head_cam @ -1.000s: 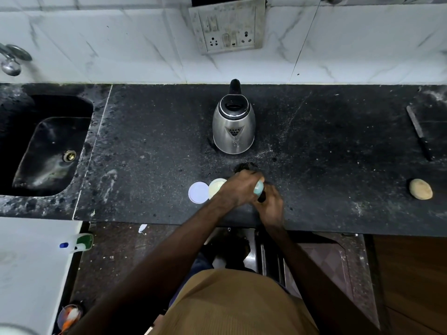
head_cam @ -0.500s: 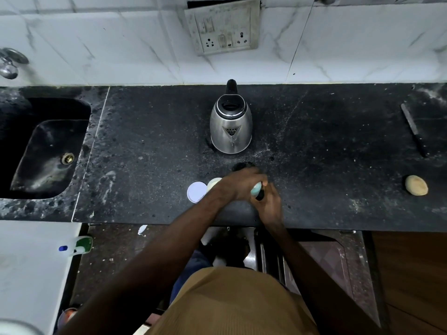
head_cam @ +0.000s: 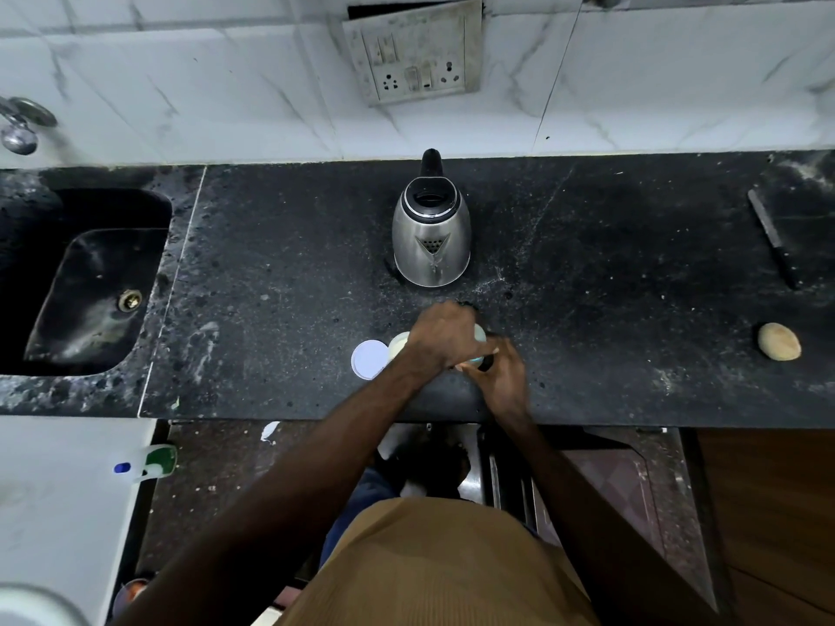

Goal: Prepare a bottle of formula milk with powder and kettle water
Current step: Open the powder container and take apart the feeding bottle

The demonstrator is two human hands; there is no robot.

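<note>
I see the steel kettle (head_cam: 431, 237) standing on the dark surface (head_cam: 271, 264), spout toward me. Just in front of the kettle, both hands meet over the bottle (head_cam: 480, 334). Only a small pale blue-green bit of it shows. The rest is hidden under fingers. The left hand (head_cam: 445, 336) is curled over its top. The right hand (head_cam: 501, 377) is blurry and touches its near side, next to something small and dark that I cannot make out. I cannot tell if this hand grips. In front of the kettle and a bit left sits an open powder tub (head_cam: 398, 350), half hidden by the left wrist, with a white lid (head_cam: 369, 359) flat beside it. Far right of the kettle lie a knife (head_cam: 772, 239) and a round brown lump (head_cam: 779, 341). Far left, the sink (head_cam: 90, 286) is cut off.
</note>
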